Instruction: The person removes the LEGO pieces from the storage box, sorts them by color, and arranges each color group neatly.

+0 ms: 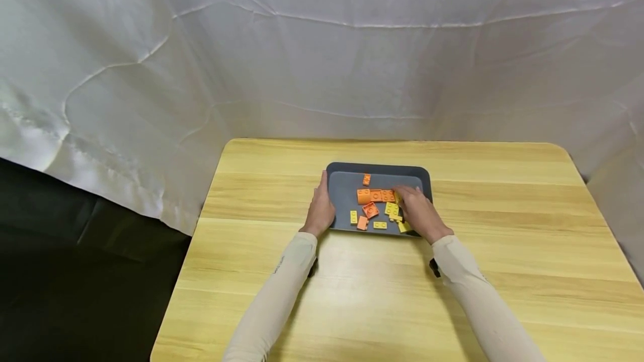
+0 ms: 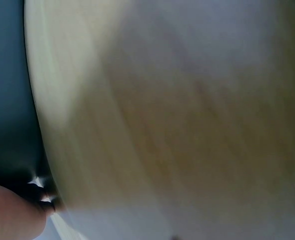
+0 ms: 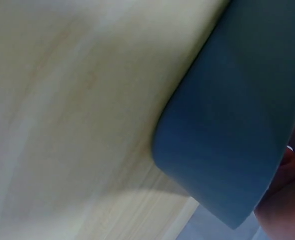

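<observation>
Orange bricks [image 1: 370, 210] and yellow bricks [image 1: 379, 225], in grey tray [image 1: 342, 190]: presumably light, stiff, sturdy; best pinched by opposite sides. Left hand [image 1: 320, 210]: fingers extended along tray's left wall. Right hand [image 1: 420, 212], apart: over tray's right end, grip unclear.

Wood-grain table [image 1: 528, 250], creased pale sheet [image 1: 352, 66] behind, black surface [image 1: 90, 261] at left

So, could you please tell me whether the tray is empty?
Not empty: orange bricks and yellow bricks lie in the tray, leaving part of it bare.
</observation>
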Motion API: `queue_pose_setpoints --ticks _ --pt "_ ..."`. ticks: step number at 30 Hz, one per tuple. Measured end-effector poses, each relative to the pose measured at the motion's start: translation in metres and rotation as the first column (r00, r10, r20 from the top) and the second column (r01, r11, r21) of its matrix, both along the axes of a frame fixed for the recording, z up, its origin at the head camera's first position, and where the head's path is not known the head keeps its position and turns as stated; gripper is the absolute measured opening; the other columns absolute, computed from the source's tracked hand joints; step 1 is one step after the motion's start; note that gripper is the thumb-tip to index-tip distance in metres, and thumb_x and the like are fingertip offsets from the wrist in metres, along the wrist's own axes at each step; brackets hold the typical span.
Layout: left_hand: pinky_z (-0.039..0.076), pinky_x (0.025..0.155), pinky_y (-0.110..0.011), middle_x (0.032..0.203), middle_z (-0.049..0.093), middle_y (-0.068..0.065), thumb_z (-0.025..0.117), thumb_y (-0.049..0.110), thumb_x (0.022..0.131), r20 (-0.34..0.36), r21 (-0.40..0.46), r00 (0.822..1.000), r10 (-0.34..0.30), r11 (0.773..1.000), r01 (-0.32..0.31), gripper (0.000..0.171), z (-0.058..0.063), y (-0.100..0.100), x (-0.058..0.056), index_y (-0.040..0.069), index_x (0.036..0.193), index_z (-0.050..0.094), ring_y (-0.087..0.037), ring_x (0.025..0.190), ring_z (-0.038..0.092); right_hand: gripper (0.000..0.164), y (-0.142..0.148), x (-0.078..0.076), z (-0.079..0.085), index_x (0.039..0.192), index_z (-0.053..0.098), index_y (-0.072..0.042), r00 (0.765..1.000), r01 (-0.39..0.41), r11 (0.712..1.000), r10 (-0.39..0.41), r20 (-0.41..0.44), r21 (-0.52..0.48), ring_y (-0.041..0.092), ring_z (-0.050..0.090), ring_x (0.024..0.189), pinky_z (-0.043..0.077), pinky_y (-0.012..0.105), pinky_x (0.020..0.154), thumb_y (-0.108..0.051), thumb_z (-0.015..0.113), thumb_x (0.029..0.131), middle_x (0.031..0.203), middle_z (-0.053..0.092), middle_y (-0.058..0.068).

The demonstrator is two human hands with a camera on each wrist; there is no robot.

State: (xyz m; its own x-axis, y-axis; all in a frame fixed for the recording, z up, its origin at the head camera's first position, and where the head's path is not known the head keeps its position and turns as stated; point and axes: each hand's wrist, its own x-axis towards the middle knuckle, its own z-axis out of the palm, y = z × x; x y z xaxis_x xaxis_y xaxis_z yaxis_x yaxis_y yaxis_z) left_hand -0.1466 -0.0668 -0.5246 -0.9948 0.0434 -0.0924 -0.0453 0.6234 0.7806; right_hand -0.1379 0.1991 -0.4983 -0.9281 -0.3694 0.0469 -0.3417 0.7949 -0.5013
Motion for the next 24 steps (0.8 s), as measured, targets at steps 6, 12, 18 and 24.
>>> queue_pose_setpoints --ticks 6,12,18,24 --pt "0.012 0.127 -0.039 0.172 0.018 -0.01 0.035 -0.014 0.102 -0.01 -0.006 1.0 -0.014 1.0 0.014 0.075 0.001 0.0015 -0.0001 0.009 0.168 0.007 -0.031 0.153 0.028 0.036 0.0017 0.0003 -0.0034 0.135 0.061 0.011 1.0 0.019 0.999 -0.02 -0.024 -0.026 0.046 0.06 0.124 0.032 0.066 0.115 0.01 0.061 0.099 0.131 0.064 0.031" --pt "0.015 0.127 -0.042 0.171 0.02 -0.011 0.036 -0.013 0.103 -0.005 -0.002 1.0 -0.012 1.0 0.012 0.075 0.0006 0.0031 -0.0005 0.01 0.168 0.008 -0.035 0.152 0.029 0.033 0.0037 0.0012 -0.0047 0.132 0.063 0.012 0.998 0.048 0.998 -0.049 -0.025 -0.031 0.047 0.061 0.122 0.039 0.062 0.113 0.007 0.063 0.099 0.128 0.065 0.031" --pt "0.014 0.127 -0.04 0.171 0.02 -0.01 0.036 -0.013 0.103 0.002 -0.011 1.0 -0.02 1.0 0.021 0.075 0.0008 0.0044 -0.0016 0.009 0.168 0.007 -0.032 0.153 0.028 0.03 0.0051 0.0023 -0.0034 0.128 0.065 0.013 0.997 0.067 0.997 -0.068 -0.04 -0.039 0.047 0.063 0.118 0.044 0.061 0.11 0.005 0.065 0.099 0.124 0.066 0.032" --pt "0.016 0.127 -0.041 0.17 0.022 -0.012 0.037 -0.014 0.102 -0.004 -0.012 1.0 -0.015 1.0 0.015 0.075 -0.0005 0.0056 -0.0026 0.008 0.168 0.008 -0.034 0.15 0.033 0.028 0.008 0.0034 0.0019 0.124 0.066 0.014 0.991 0.079 0.996 -0.084 -0.1 -0.051 0.046 0.066 0.109 0.055 0.058 0.096 0.002 0.066 0.099 0.116 0.068 0.032"
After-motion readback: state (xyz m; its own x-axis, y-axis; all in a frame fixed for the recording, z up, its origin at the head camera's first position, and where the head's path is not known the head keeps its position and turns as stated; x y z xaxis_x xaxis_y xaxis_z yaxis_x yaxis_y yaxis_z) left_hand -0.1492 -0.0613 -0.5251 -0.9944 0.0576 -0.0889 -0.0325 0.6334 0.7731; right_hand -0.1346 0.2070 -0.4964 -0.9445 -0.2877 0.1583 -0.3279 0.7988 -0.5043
